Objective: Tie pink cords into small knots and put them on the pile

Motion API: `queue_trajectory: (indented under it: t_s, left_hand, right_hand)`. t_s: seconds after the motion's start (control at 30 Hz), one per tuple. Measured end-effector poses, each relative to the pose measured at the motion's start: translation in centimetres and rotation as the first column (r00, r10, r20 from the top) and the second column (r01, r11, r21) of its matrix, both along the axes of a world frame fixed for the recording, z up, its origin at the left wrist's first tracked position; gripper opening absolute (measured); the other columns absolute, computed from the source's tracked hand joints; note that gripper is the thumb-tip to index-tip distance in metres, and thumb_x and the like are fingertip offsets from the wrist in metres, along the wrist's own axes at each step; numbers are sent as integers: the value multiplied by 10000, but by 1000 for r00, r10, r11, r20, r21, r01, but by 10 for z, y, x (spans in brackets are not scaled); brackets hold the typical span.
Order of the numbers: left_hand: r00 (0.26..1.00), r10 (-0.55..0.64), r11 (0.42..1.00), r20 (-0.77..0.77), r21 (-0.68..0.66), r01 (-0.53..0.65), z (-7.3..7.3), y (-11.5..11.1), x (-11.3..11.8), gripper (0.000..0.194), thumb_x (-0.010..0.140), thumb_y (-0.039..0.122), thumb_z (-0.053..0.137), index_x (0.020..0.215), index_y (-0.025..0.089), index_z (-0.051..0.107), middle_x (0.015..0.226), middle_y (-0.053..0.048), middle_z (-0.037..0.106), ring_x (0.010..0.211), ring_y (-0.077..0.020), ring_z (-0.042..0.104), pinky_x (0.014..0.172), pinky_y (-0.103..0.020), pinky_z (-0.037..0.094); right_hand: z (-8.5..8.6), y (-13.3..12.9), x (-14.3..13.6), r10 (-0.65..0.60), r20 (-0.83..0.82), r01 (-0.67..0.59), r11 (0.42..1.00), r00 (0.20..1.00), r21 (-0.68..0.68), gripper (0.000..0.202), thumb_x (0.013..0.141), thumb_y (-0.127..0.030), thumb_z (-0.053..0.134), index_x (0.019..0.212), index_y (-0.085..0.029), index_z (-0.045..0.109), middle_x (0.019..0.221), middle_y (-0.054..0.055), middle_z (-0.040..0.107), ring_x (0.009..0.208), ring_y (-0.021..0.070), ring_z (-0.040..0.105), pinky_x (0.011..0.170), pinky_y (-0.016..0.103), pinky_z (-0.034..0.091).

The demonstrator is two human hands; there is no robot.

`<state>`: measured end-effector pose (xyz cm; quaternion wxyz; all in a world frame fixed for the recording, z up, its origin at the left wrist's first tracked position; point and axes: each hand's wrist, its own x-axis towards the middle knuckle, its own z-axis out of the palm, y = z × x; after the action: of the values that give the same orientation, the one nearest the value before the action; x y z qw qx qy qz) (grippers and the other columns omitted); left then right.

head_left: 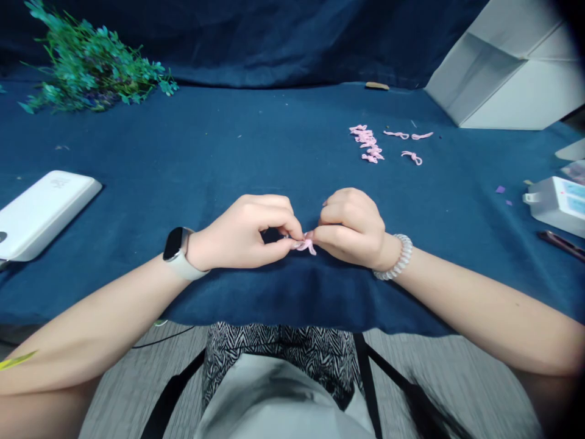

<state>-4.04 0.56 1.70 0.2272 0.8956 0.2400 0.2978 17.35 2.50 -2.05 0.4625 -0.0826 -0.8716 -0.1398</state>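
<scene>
Between my two hands, low over the front of the blue cloth, is a short pink cord [311, 245] with a small loop hanging down. My left hand [258, 230], with a watch at its wrist, pinches the cord's left side between thumb and forefinger. My right hand [351, 227] is closed and grips the cord's other side; its fingertips are mostly hidden. Farther back lies a pile of knotted pink cords [367, 144]. Beside it rest a looped pink cord [412, 158] and two straighter pieces, one being a pink cord [422, 136] at the right.
A white power bank [50, 210] lies at the left, with green artificial plants [98, 70] behind it. At the back right stands a white box [507, 79]. A small white case [560, 204] and a dark pen-like stick [562, 244] are at the right edge.
</scene>
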Motion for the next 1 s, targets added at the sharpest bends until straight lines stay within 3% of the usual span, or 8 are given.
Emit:
queue_trajectory:
  t_s: [0.23, 0.4, 0.57, 0.7, 0.83, 0.9, 1.0]
  left_hand:
    - [997, 70, 997, 20, -41, -69, -4, 0, 2, 76, 786, 167, 609, 746, 180, 671, 706, -16, 642, 657, -115, 580, 618, -231, 437]
    - [990, 123, 983, 64, -146, -113, -6, 0, 5, 61, 744, 126, 619, 721, 165, 661, 685, -8, 615, 622, -107, 546, 578, -226, 415]
    - [978, 165, 931, 129, -349, -111, -10, 0, 7, 42, 758, 154, 628, 718, 150, 639, 692, -7, 586, 598, -93, 513, 547, -219, 401]
    - [962, 204, 865, 184, -493, -89, -11, 2, 7, 60, 762, 187, 639, 725, 145, 617, 679, -11, 597, 605, -102, 527, 570, -230, 417]
    - [946, 254, 814, 202, -573, -97, -11, 4, 5, 95, 761, 213, 658, 717, 144, 610, 662, -6, 587, 594, -103, 524, 567, -233, 415]
    - [940, 264, 803, 218, -589, -89, -11, 5, 4, 98, 764, 211, 663, 720, 143, 608, 654, -1, 579, 582, -95, 509, 562, -228, 406]
    - [931, 270, 790, 246, -609, -68, -11, 7, 2, 98, 774, 200, 662, 726, 141, 601, 614, 19, 544, 544, -74, 459, 535, -213, 373]
  right_hand:
    - [-3, 2, -2, -17, -26, 15, 997, 1000, -82, 53, 846, -207, 616, 810, -187, 583, 767, 19, 556, 733, 146, 519, 639, 297, 431]
    - [-4, 4, -1, -21, -37, 18, 996, 999, -85, 78, 854, -250, 619, 851, -205, 554, 763, 12, 572, 723, 140, 540, 647, 292, 454]
    - [-2, -1, -3, -28, -65, 25, 998, 998, -50, 70, 830, -226, 656, 862, -208, 596, 734, 7, 597, 693, 141, 557, 636, 292, 469]
    - [2, -7, -8, -91, -105, 74, 985, 990, -156, 87, 818, -271, 692, 788, -197, 656, 650, 2, 586, 615, 129, 544, 597, 290, 470]
    - [5, -9, -7, -81, -125, 66, 991, 989, -114, 18, 809, -226, 698, 826, -229, 699, 781, 26, 630, 705, 144, 578, 623, 304, 495]
    - [5, -7, -5, -52, -119, 40, 994, 992, -103, 97, 786, -184, 713, 873, -229, 712, 856, 44, 628, 769, 160, 584, 652, 321, 508]
    - [4, -5, -3, -53, -145, 19, 974, 988, -225, 139, 791, -150, 695, 913, -212, 718, 908, 54, 612, 834, 169, 593, 698, 338, 528]
